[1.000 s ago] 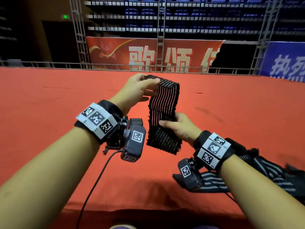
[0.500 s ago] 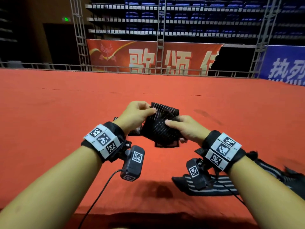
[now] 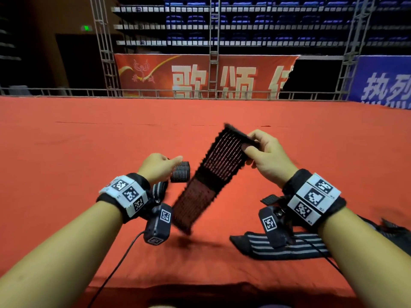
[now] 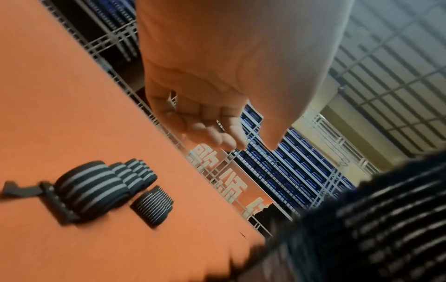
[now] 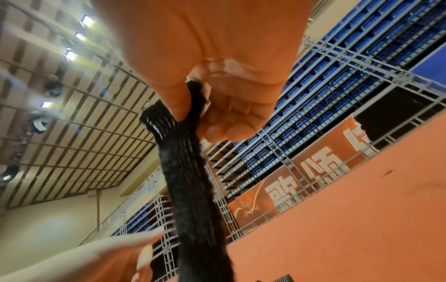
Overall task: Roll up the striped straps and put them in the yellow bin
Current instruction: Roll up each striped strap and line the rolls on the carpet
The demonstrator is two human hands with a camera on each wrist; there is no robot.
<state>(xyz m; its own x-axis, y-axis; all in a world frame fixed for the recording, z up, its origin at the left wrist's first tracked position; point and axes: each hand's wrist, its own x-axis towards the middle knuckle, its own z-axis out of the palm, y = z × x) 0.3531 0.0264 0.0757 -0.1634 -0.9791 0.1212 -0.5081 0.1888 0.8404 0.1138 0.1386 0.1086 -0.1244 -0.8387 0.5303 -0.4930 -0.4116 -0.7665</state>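
My right hand [image 3: 252,150] pinches the top end of a black striped strap [image 3: 213,174] between thumb and fingers. The strap hangs slanting down to the left, with its lower end just above the red cloth. The right wrist view shows the pinch [image 5: 193,114] and the strap [image 5: 190,181] dropping away from it. My left hand [image 3: 164,166] hovers left of the strap with fingers loosely curled and holds nothing [image 4: 217,133]. Rolled striped straps [image 3: 180,172] [image 4: 91,187] lie on the cloth beside it. No yellow bin is in view.
The red-covered table [image 3: 89,152] stretches far ahead to a metal railing. A flat striped strap [image 3: 280,248] lies under my right wrist, and more straps [image 3: 391,232] are piled at the right edge. A cable hangs from my left wrist camera.
Half a second ago both hands held the strap bunched together. My left hand has let go and moved left. My right hand has lifted one end up and right, so the strap hangs open.
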